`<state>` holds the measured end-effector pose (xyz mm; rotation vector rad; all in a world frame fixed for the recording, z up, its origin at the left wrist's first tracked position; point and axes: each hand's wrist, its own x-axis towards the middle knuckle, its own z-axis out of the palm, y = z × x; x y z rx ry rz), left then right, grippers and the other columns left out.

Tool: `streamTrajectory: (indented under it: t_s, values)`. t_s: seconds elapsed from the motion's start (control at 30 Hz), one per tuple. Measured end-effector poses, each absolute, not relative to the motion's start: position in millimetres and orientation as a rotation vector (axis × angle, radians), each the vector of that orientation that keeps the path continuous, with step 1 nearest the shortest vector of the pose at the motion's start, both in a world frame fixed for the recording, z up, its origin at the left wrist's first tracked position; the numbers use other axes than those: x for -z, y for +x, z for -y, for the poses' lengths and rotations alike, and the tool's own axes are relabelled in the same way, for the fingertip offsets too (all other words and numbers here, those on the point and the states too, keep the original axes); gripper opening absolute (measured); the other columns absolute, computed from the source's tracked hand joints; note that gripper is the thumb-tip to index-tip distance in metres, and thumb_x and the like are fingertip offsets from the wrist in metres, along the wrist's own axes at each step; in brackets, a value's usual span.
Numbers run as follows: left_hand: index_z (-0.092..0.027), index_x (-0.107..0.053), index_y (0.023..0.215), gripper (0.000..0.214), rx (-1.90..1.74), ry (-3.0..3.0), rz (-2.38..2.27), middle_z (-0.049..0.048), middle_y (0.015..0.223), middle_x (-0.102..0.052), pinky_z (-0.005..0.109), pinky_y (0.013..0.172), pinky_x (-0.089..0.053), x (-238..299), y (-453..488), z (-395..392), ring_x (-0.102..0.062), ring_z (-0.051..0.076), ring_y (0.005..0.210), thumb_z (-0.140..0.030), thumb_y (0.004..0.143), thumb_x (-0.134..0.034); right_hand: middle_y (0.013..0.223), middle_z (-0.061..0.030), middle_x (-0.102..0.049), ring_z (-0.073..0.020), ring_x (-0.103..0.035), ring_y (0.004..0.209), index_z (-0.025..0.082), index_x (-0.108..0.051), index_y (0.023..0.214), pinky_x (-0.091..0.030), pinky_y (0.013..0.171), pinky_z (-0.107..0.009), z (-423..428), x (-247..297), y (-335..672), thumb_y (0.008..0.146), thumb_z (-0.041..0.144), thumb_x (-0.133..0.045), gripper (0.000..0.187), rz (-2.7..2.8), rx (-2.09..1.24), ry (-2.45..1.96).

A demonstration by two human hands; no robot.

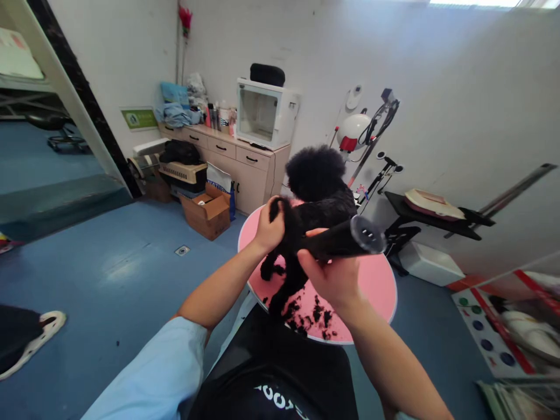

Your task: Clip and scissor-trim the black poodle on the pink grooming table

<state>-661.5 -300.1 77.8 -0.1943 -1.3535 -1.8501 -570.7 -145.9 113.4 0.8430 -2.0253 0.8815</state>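
A black curly-haired dog [330, 210] stands on a round pink table [371, 286] with its rear toward me and its fluffy head at the far side. My left hand [269, 226] is closed around a furry black part at its rear, which looks like the tail [280, 209]. In my right hand [335, 277] is a black hair clipper [336, 242], its round end pointing right and its other end against the dog's hindquarters. The clipper's blade is hidden in the dark fur. Clumps of cut black hair [317, 312] lie on the table's near part.
Behind the table stands a drawer cabinet [258, 175] bearing a white glass-fronted box [266, 114] and bottles. An open cardboard box [207, 213] sits on the blue floor. To the right are a dryer on a stand [354, 131] and a black shelf [437, 216]. Someone's shoe [48, 329] shows at left.
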Motion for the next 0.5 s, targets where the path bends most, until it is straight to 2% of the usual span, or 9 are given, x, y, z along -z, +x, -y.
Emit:
streamTrajectory:
  t_s: [0.2,0.27,0.37,0.4,0.5]
  values:
    - [-0.018,-0.067,0.090,0.038,1.828,-0.174,1.406,0.0049,0.089,-0.071,0.030,0.086,-0.051,-85.6,-659.7,299.3,-0.065,0.017,0.088,-0.055,0.082,-0.064,0.087,-0.0071,-0.074,-0.0205,-0.071,0.066,0.019,-0.060,0.108,-0.056,0.056,-0.028,146.1,-76.1,-557.7,0.087,0.040,-0.060,0.030,2.206,-0.741,1.085]
    - [-0.018,-0.066,0.086,0.032,1.847,-0.171,1.434,0.0050,0.085,-0.070,0.031,0.088,-0.051,-91.2,-655.9,300.1,-0.065,0.018,0.087,-0.049,0.085,-0.063,0.086,-0.0061,-0.073,-0.0209,-0.072,0.069,0.021,-0.061,0.107,-0.057,0.060,-0.029,141.9,-82.3,-556.3,0.087,0.040,-0.061,0.028,2.148,-0.787,1.033]
    - [-0.017,-0.067,0.087,0.019,1.883,-0.164,1.530,0.0041,0.085,-0.070,0.032,0.091,-0.050,-94.8,-655.2,302.4,-0.065,0.017,0.086,-0.035,0.088,-0.061,0.092,-0.0094,-0.073,-0.0252,-0.072,0.079,0.020,-0.064,0.105,-0.059,0.073,-0.037,136.9,-89.7,-567.2,0.084,0.040,-0.064,0.029,1.963,-0.789,0.922]
    - [-0.017,-0.067,0.087,0.015,1.886,-0.169,1.556,0.0035,0.084,-0.069,0.032,0.091,-0.050,-94.3,-656.8,303.6,-0.065,0.017,0.085,-0.031,0.088,-0.060,0.089,-0.0093,-0.073,-0.0257,-0.071,0.076,0.019,-0.065,0.102,-0.058,0.070,-0.038,136.5,-87.9,-572.3,0.084,0.041,-0.065,0.028,1.952,-0.765,0.936]
    - [-0.017,-0.066,0.087,0.011,1.879,-0.182,1.605,0.0022,0.083,-0.068,0.031,0.088,-0.051,-90.8,-662.1,306.2,-0.062,0.015,0.082,-0.024,0.088,-0.058,0.071,-0.0058,-0.070,-0.0230,-0.066,0.056,0.019,-0.068,0.095,-0.053,0.050,-0.033,135.2,-75.0,-583.7,0.084,0.045,-0.064,0.029,2.071,-0.746,1.036]
